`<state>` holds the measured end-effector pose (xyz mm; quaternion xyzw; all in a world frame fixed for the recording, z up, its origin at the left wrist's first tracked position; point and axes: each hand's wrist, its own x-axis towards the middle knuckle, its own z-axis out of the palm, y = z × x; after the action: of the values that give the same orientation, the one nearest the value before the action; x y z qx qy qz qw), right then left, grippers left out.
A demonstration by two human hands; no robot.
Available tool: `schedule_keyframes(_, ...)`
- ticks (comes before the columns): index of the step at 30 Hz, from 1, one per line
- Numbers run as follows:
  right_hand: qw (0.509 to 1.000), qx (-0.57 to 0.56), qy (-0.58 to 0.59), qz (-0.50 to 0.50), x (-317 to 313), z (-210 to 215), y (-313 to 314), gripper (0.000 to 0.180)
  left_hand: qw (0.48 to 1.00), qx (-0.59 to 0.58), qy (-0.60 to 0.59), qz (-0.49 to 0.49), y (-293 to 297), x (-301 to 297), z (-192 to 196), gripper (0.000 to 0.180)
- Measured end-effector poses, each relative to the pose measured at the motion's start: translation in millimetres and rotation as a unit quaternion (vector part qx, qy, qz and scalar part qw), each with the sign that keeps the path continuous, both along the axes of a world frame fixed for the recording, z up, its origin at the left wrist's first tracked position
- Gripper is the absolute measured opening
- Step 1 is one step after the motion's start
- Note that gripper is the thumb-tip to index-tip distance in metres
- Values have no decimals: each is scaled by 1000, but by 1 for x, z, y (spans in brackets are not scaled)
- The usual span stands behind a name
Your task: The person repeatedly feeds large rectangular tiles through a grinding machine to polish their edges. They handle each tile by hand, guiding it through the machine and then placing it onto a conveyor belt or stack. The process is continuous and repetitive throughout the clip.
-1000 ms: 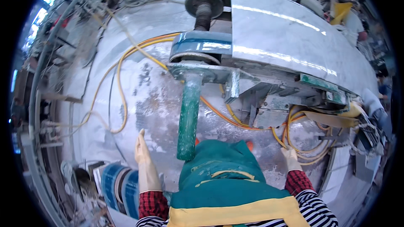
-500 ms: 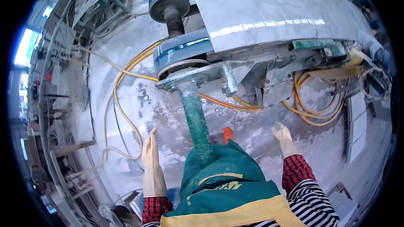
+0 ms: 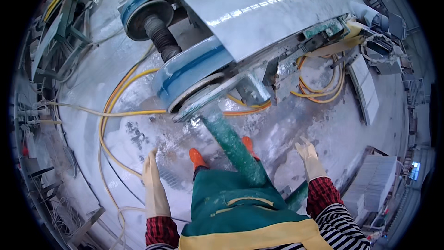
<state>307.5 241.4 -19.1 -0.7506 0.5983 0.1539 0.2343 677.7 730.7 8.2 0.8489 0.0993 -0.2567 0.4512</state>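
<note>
In a long cream rubber glove, my left hand (image 3: 151,172) hangs at my left side, fingers stretched out and nothing in them. My right hand (image 3: 308,156), gloved alike, is held out at my right with its fingers apart, also holding nothing. Between the hands a green metal tube (image 3: 236,146) runs from the end of a machine frame toward my green apron (image 3: 217,194). Neither hand touches it. Ahead stands the machine, with a wide blue belt (image 3: 192,71) around its end roller. A glossy white marble-like slab (image 3: 259,14) lies on top.
Yellow and orange hoses (image 3: 111,97) loop over the wet floor at left, and more coiled hoses (image 3: 333,85) lie beneath the machine's right side. Pale panels (image 3: 363,85) lean at right, near a stack of slabs (image 3: 377,183). Metal stands (image 3: 62,32) line the left.
My view has turned, so the machine and slab appear tilted and shifted left. Both orange boots now show, and the slab stack has come into view. Both hands stay open.
</note>
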Motion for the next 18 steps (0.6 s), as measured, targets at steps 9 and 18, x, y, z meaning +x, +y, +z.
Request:
schedule_keyframes(9,983,-100,-156,-4,33,38,113,50,987,-154,10,-54,17,115,-11,56)
schedule_keyframes(18,919,-70,-348,-172,80,7,158,49,974,-132,-49,-178,-72,171,74,48)
